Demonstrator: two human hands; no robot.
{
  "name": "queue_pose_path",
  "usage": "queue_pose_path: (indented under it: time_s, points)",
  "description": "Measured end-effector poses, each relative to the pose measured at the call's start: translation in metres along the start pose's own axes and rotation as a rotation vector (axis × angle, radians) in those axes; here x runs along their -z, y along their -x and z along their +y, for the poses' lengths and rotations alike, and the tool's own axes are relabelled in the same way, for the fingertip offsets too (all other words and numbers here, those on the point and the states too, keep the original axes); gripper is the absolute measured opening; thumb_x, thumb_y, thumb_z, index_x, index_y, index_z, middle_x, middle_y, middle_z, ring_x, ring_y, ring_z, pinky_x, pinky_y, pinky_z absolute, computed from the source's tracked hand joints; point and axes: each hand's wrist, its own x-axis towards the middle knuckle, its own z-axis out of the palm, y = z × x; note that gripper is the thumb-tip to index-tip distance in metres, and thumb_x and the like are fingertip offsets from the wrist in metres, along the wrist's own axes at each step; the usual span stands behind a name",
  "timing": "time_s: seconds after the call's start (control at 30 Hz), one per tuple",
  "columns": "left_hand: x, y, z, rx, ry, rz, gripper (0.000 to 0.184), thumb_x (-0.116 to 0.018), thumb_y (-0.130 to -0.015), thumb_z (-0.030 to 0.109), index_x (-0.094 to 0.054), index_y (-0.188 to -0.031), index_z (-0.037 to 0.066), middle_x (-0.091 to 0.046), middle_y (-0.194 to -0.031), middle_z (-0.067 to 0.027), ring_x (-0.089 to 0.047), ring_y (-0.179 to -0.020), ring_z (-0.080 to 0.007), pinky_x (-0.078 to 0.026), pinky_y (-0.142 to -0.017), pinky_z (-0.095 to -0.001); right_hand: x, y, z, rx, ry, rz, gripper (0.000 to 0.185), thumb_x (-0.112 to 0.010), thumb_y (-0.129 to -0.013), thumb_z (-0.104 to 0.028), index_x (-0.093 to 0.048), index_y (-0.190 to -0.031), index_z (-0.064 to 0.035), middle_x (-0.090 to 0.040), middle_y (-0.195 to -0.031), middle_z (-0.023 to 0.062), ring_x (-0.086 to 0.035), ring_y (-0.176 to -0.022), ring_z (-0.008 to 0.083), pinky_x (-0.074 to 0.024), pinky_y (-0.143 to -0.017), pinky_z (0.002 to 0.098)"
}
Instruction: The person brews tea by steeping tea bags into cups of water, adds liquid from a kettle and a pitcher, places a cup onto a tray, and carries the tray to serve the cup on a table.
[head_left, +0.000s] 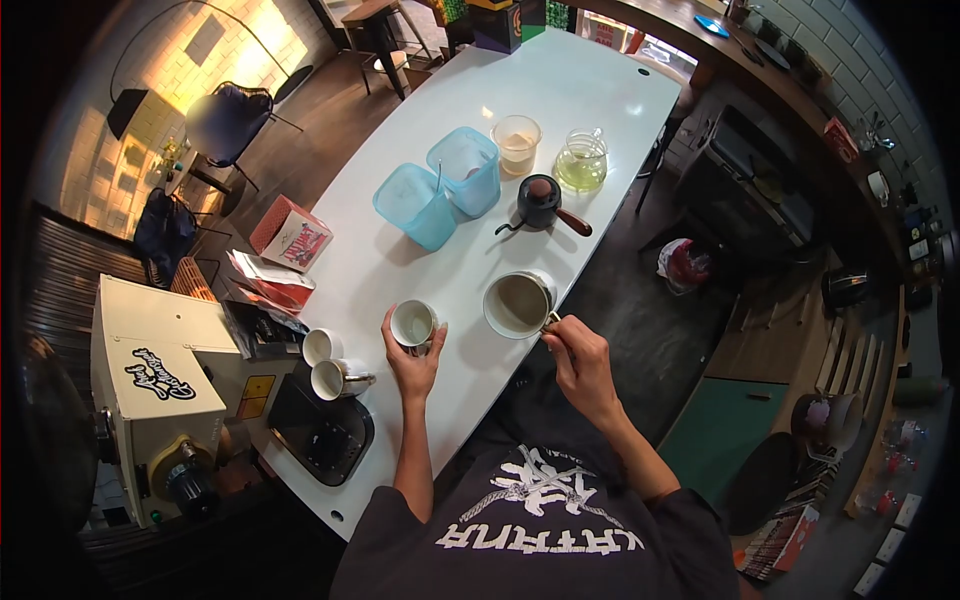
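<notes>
My left hand (412,365) is wrapped around a small white cup (414,324), fingers on one side and thumb on the other. Pale inside, the cup seems to hold a little clear or light liquid, though I cannot tell for certain. To its right is a larger white mug (517,305), whose handle my right hand (582,362) pinches. Both vessels are over the white table, a short gap apart. Beyond the mug stands a dark side-handled pot (539,203) with a brown knob and wooden handle.
Two blue translucent containers (415,207), a beaker (517,145) of cloudy liquid and a glass jug (581,161) of yellow-green liquid stand farther back. At left are white cups (328,379), a black tray (321,428), a cream machine (160,380) and a red box (291,233).
</notes>
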Motion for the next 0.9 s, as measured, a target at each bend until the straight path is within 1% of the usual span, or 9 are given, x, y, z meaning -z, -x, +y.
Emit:
queue_pose_path:
  time_s: [0.07, 0.13, 0.17, 0.23, 0.43, 0.63, 0.73, 0.8, 0.9]
  points:
    - [0.001, 0.000, -0.003, -0.020, -0.009, -0.005, 0.080, -0.087, -0.080, 0.014, -0.039, -0.143, 0.002, -0.058, -0.124, -0.0169, -0.064, -0.108, -0.0249, -0.055, -0.092, -0.0387, -0.001, 0.001, -0.002, 0.004, 0.024, 0.020, 0.007, -0.061, -0.094, -0.001, -0.061, -0.093, 0.0059, -0.059, -0.081, 0.0178, -0.057, -0.069, 0.0340, -0.0449, -0.063, 0.0401]
    - [0.001, -0.001, -0.001, -0.042, -0.016, -0.011, 0.080, -0.087, -0.080, 0.014, -0.040, -0.142, 0.002, -0.058, -0.124, -0.0167, -0.064, -0.108, -0.0246, -0.055, -0.092, -0.0385, -0.002, 0.000, -0.002, 0.027, -0.030, 0.069, 0.015, -0.062, -0.097, -0.006, -0.059, -0.089, 0.0056, -0.051, -0.071, 0.0103, -0.046, -0.057, 0.0181, -0.0373, -0.053, 0.0326]
    - [0.001, -0.001, 0.001, -0.021, 0.008, -0.014, 0.079, -0.087, -0.079, 0.014, -0.040, -0.142, 0.001, -0.059, -0.124, -0.0165, -0.063, -0.108, -0.0244, -0.054, -0.093, -0.0383, -0.001, 0.001, -0.002, 0.025, -0.030, 0.074, 0.015, -0.062, -0.097, -0.006, -0.059, -0.089, 0.0056, -0.051, -0.071, 0.0103, -0.046, -0.057, 0.0181, -0.0373, -0.053, 0.0326]
    - [0.002, -0.002, 0.001, -0.001, 0.029, -0.023, 0.079, -0.087, -0.079, 0.014, -0.040, -0.141, 0.001, -0.059, -0.123, -0.0163, -0.063, -0.109, -0.0243, -0.054, -0.093, -0.0382, 0.000, 0.003, 0.000, -0.089, -0.065, 0.022, 0.009, -0.062, -0.094, -0.002, -0.061, -0.092, 0.0062, -0.059, -0.078, 0.0175, -0.057, -0.064, 0.0306, -0.0439, -0.061, 0.0391]
    - [0.003, 0.001, 0.001, -0.007, -0.042, -0.028, 0.093, -0.089, -0.076, 0.017, -0.032, -0.147, 0.000, -0.045, -0.142, -0.0218, -0.050, -0.130, -0.0303, -0.045, -0.107, -0.0428, -0.007, 0.012, 0.012, -0.122, -0.114, 0.008, 0.010, -0.061, -0.096, -0.005, -0.062, -0.094, 0.0057, -0.057, -0.073, 0.0154, -0.054, -0.061, 0.0264, -0.0414, -0.058, 0.0374]
    - [0.004, 0.010, 0.030, -0.433, -0.483, 0.136, 0.098, -0.083, -0.074, 0.030, -0.030, -0.149, -0.002, -0.036, -0.150, -0.0268, -0.033, -0.142, -0.0460, -0.030, -0.115, -0.0535, -0.006, 0.016, 0.009, -0.215, -0.196, -0.012, 0.015, -0.060, -0.098, -0.008, -0.061, -0.094, 0.0058, -0.052, -0.070, 0.0136, -0.049, -0.060, 0.0198, -0.0392, -0.057, 0.0358]
    - [-0.002, 0.017, 0.050, -0.527, -0.321, 0.026, 0.093, -0.074, -0.075, 0.023, -0.026, -0.151, -0.002, -0.034, -0.150, -0.0235, -0.029, -0.146, -0.0405, -0.023, -0.120, -0.0531, -0.004, 0.017, 0.010, -0.213, -0.206, -0.017, 0.016, -0.059, -0.099, -0.009, -0.061, -0.094, 0.0057, -0.051, -0.069, 0.0127, -0.047, -0.059, 0.0186, -0.0388, -0.057, 0.0358]
    - [-0.009, 0.018, 0.056, -0.557, -0.212, -0.242, 0.091, -0.080, -0.071, 0.024, -0.034, -0.146, -0.002, -0.040, -0.145, -0.0234, -0.039, -0.139, -0.0432, -0.035, -0.112, -0.0510, 0.000, 0.017, 0.008, -0.219, -0.206, -0.024, 0.016, -0.059, -0.099, -0.009, -0.060, -0.094, 0.0058, -0.050, -0.068, 0.0124, -0.046, -0.059, 0.0182, -0.0386, -0.057, 0.0358]
    - [-0.039, 0.013, 0.071, -0.406, 0.034, -0.418, 0.095, -0.083, -0.070, 0.023, -0.033, -0.147, -0.002, -0.043, -0.141, -0.0198, -0.043, -0.138, -0.0353, -0.038, -0.113, -0.0470, 0.007, 0.019, 0.007, -0.237, -0.237, -0.037, 0.017, -0.059, -0.099, -0.010, -0.060, -0.093, 0.0061, -0.049, -0.068, 0.0120, -0.046, -0.060, 0.0179, -0.0384, -0.057, 0.0358]
